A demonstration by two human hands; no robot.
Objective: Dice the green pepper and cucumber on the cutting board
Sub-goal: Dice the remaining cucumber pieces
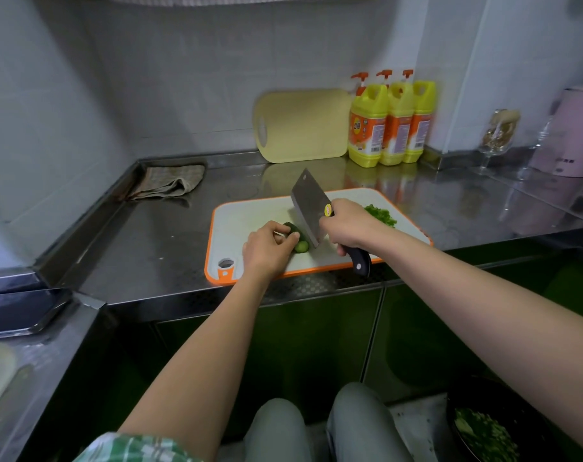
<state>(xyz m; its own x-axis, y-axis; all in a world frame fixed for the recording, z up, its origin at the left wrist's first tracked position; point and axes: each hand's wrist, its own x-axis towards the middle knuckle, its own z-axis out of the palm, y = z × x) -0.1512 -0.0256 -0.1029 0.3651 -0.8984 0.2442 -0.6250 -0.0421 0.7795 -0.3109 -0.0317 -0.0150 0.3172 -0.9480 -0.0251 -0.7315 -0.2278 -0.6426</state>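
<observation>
A white cutting board with an orange rim (250, 211) lies on the steel counter. On it my left hand (267, 250) holds down a dark green cucumber (298, 240), whose cut end shows pale green. My right hand (346, 228) grips the black handle of a cleaver (308, 208); the blade stands tilted, its edge down at the cucumber's cut end, right beside my left fingers. A heap of diced green pepper (381, 215) sits on the board's far right, partly hidden behind my right hand.
A yellow cutting board (303, 126) leans on the back wall beside three yellow detergent bottles (390, 125). A folded cloth (168, 181) lies at the back left. A wine glass (495, 141) and pink appliance (573, 131) stand right. A dark bowl of chopped greens (483, 431) sits below.
</observation>
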